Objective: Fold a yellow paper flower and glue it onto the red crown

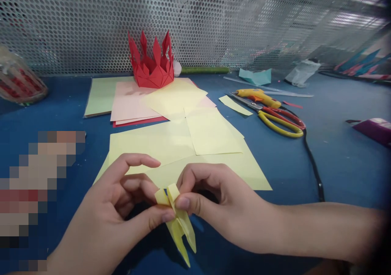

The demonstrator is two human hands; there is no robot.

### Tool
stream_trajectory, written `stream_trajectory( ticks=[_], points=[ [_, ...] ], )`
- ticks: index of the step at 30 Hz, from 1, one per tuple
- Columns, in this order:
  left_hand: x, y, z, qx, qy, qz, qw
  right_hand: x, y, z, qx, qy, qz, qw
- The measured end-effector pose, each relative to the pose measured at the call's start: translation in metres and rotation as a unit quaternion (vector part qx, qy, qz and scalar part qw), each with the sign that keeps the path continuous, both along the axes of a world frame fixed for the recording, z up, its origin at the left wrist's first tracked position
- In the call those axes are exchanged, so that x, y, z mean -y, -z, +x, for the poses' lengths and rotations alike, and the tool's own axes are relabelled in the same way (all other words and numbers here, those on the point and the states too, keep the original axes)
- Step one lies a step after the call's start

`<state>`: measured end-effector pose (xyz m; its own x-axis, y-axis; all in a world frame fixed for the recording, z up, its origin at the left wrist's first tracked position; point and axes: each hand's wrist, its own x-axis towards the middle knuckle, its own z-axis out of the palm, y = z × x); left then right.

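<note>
Between my two hands is a folded yellow paper piece (179, 224), with two short flaps at its top and two pointed ends hanging down. My left hand (122, 210) pinches its left side between thumb and a bent finger, while the index finger arches above, apart from the paper. On the other side, my right hand (214, 201) grips the right flap between thumb and index finger. Both hands are just in front of the pale yellow sheets (146, 145) on the blue table (351, 177). Some of the folds are hidden by my fingertips.
A red paper crown (154, 63) stands on pink sheets (128, 104) at the back. Scissors (281, 122) and a yellow glue gun (258, 96) with a black cord lie to the right. A jar (21, 79) sits at the left, a perforated metal screen (91, 27) behind.
</note>
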<state>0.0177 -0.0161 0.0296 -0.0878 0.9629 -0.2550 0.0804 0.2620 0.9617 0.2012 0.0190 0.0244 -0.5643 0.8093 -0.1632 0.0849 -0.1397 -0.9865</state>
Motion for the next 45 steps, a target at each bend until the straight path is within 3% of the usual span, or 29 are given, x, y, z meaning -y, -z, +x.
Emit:
stream_trajectory(
  ticks=[11,14,17,19,27,30,35,40,45],
  points=[
    [-0.001,0.001,0.003,0.012,0.020,0.019,1.000,0.000,0.001,0.000,-0.006,0.000,0.053,0.999],
    [-0.012,0.003,-0.001,0.027,0.101,0.017,0.994,0.000,0.002,-0.001,-0.043,0.017,0.032,0.998],
    [-0.020,0.004,-0.006,-0.014,0.198,0.040,0.979,0.000,0.003,-0.002,-0.065,0.029,0.003,0.997],
    [-0.020,0.004,-0.008,-0.055,0.211,0.053,0.974,0.000,0.003,-0.002,-0.059,0.018,0.001,0.998],
    [-0.010,0.008,-0.011,-0.057,0.262,0.068,0.961,-0.002,-0.004,0.002,0.045,-0.083,0.146,0.985],
    [-0.012,0.010,-0.011,-0.058,0.266,0.070,0.960,-0.003,-0.005,0.002,0.058,-0.099,0.187,0.976],
    [-0.011,0.009,-0.012,-0.058,0.268,0.062,0.960,-0.004,-0.004,0.001,0.050,-0.105,0.180,0.977],
    [-0.010,0.005,-0.014,0.013,0.259,0.028,0.965,-0.004,-0.002,0.002,0.059,-0.089,0.183,0.977],
    [-0.013,0.008,-0.016,0.038,0.208,0.011,0.977,-0.002,0.000,0.002,0.068,-0.080,0.171,0.980]
  ],
)
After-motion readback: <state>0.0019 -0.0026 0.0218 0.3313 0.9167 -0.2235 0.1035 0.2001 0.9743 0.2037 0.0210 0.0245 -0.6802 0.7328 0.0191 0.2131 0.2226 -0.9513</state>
